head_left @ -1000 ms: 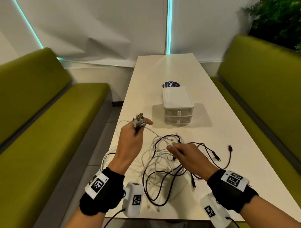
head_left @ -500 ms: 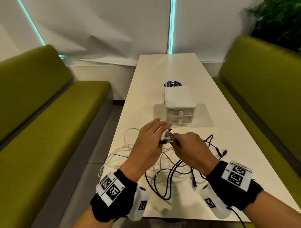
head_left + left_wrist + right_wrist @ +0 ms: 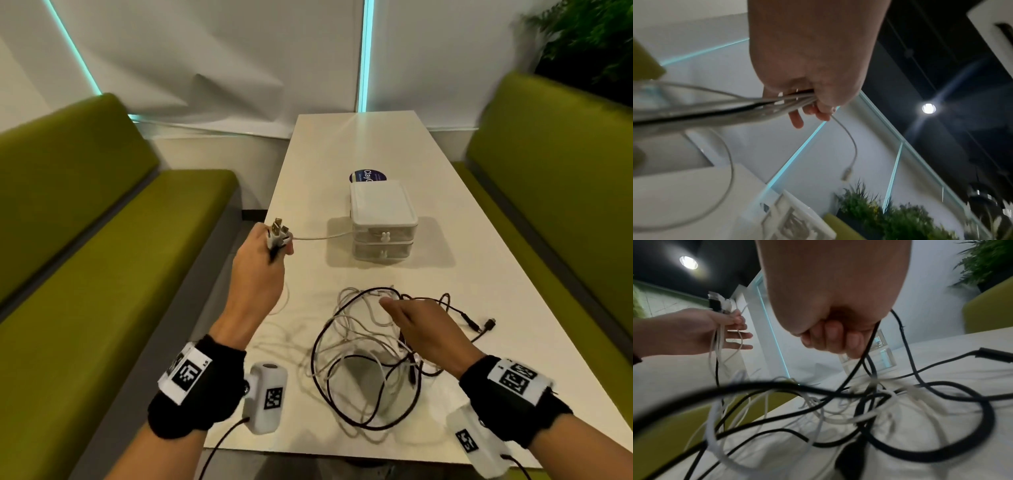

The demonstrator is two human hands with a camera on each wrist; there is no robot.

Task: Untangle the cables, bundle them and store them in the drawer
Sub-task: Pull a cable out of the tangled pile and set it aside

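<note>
A tangle of black and white cables [image 3: 359,346] lies on the near part of the white table [image 3: 342,144]. My left hand [image 3: 279,245] is raised above the table's left edge and pinches a bunch of plug ends [image 3: 278,230] that stick up from its fingers. Their cords [image 3: 756,104] trail down to the tangle, and one white cord arcs right toward the drawer unit [image 3: 383,236]. My right hand [image 3: 407,318] rests on the tangle. Its fingers [image 3: 838,340] are curled, with a black cable [image 3: 873,337] running into them. Both drawers are closed.
Green benches run along the left [image 3: 102,274] and right [image 3: 548,171] of the table. A round dark sticker [image 3: 367,176] lies behind the drawer unit. Two black plug ends [image 3: 479,325] lie right of the tangle. A plant [image 3: 589,41] stands at the far right.
Both hands met over the tangle half a second ago. The left hand has since risen up and left with the plug ends, and the right has dropped back onto the tangle.
</note>
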